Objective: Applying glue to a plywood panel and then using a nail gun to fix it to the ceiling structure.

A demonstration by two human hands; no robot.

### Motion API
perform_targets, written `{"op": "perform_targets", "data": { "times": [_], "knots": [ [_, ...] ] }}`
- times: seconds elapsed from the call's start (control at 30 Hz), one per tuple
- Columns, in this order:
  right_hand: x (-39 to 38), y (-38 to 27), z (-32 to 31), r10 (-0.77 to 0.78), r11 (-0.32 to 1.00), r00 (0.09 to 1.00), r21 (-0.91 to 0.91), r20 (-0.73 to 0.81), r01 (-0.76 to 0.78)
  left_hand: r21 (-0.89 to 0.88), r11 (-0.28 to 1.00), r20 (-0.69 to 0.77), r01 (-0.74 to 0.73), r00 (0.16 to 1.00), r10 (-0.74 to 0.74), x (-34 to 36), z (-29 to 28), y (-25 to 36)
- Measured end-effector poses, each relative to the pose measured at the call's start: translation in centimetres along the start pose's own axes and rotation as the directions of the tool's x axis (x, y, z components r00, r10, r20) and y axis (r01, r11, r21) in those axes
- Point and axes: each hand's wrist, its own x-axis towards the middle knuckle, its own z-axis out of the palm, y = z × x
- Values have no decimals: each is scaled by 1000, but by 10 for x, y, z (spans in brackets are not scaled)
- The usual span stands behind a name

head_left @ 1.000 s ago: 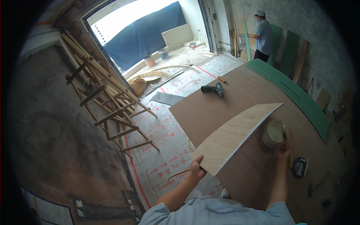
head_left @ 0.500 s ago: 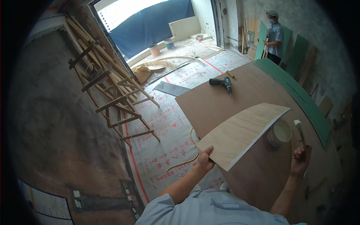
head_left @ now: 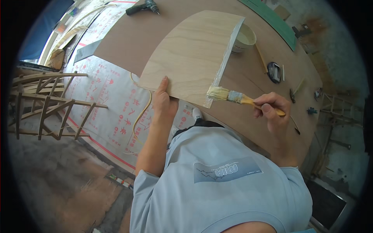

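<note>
A curved-edged plywood panel (head_left: 182,54) lies angled over the brown board (head_left: 128,42), its straight right edge coated white. My left hand (head_left: 165,101) grips the panel's near left corner, thumb on top. My right hand (head_left: 274,110) is closed on a paintbrush (head_left: 237,97) with a yellow handle; its cream-loaded bristles are at the white edge near the panel's lower right corner. Behind that edge a bucket (head_left: 244,39) of cream paste is partly hidden. A cordless drill (head_left: 142,7) lies on the board beyond the panel.
A green strip (head_left: 268,23) runs along the board's far edge. Several small tools (head_left: 274,72) lie at its right. Wooden frames (head_left: 50,105) stand at left on floor covering printed red (head_left: 112,116), with a yellow hose (head_left: 142,112). My shoe (head_left: 197,113) shows below the panel.
The view has tipped down toward my body. The brush has moved from beside the bucket onto the panel's coated edge. The other person seen earlier is out of view.
</note>
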Motion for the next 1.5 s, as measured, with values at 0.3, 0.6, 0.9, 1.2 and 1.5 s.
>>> {"op": "perform_targets", "data": {
  "times": [0.3, 0.6, 0.9, 1.2, 1.5],
  "knots": [
    [-26, -21, 14, 39, 910, 960, -406, 279, 81, -22, 999, -6, -31, 999, 31, -4, -9, -4],
    [2, -8, 17, 53, 898, 998, -440, 33, -33, -36, 999, -12, -37, 999, 36, 2, -9, -6],
    [8, -24, 20, 138, 881, 955, -472, 263, 2, -15, 998, 8, -62, 998, 62, 2, -16, -8],
    [48, 1, -8, 111, 862, 986, -507, 122, -34, -11, 999, -17, -39, 999, 39, -2, -13, -4],
    [74, 18, -29, 218, 916, 965, -370, 144, -152, -17, 999, 17, -34, 999, 34, -1, -19, -7]
  ]
}}
